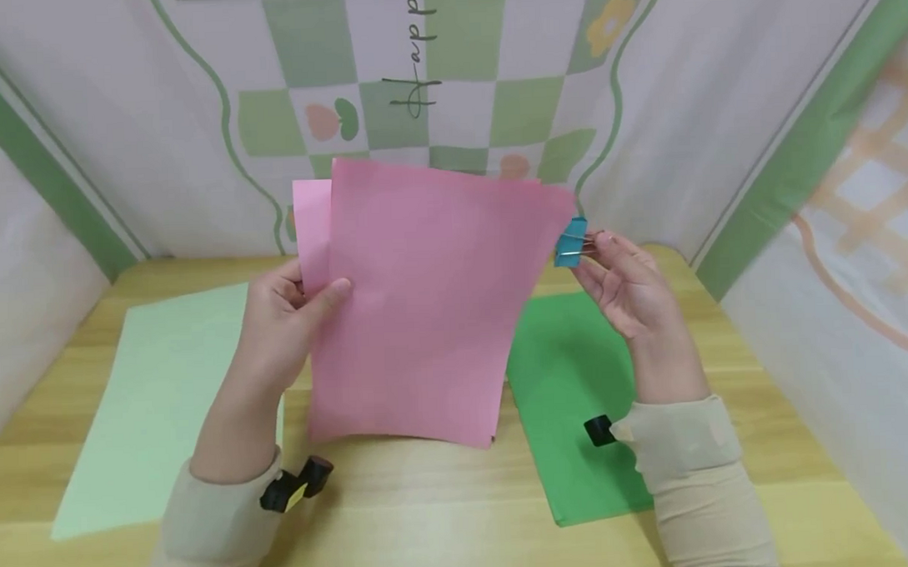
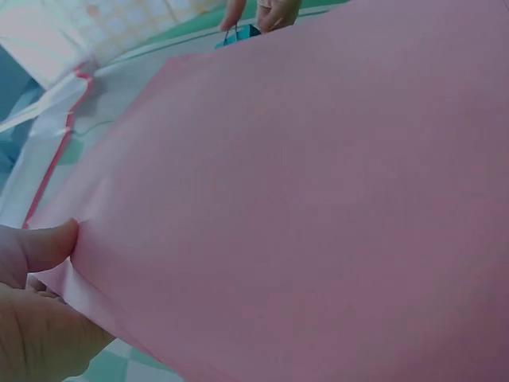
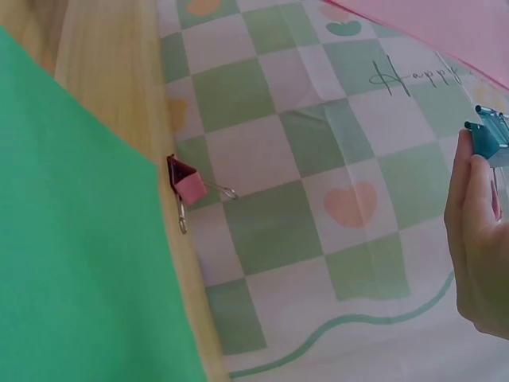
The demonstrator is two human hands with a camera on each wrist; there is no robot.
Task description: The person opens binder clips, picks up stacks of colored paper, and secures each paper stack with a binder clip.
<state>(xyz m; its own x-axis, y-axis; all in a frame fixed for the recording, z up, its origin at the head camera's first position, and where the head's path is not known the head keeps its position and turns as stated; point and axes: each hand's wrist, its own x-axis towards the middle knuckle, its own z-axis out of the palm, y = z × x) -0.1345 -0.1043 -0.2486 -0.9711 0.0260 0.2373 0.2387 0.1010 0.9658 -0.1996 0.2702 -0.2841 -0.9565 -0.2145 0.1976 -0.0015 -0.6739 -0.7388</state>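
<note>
Pink paper sheets, stacked unevenly with one sticking out at the left, stand raised over the table. My left hand grips their left edge, the thumb across the front and the other fingers behind. Between thumb and fingers, my right hand pinches a blue binder clip by its wire handles. The clip is close to the upper right corner of the pink sheets; in the right wrist view a gap shows between clip and paper.
On the wooden table, light green paper lies at left and darker green paper at right. A pink binder clip sits by the table edge in the right wrist view. Patterned cloth hangs behind the table.
</note>
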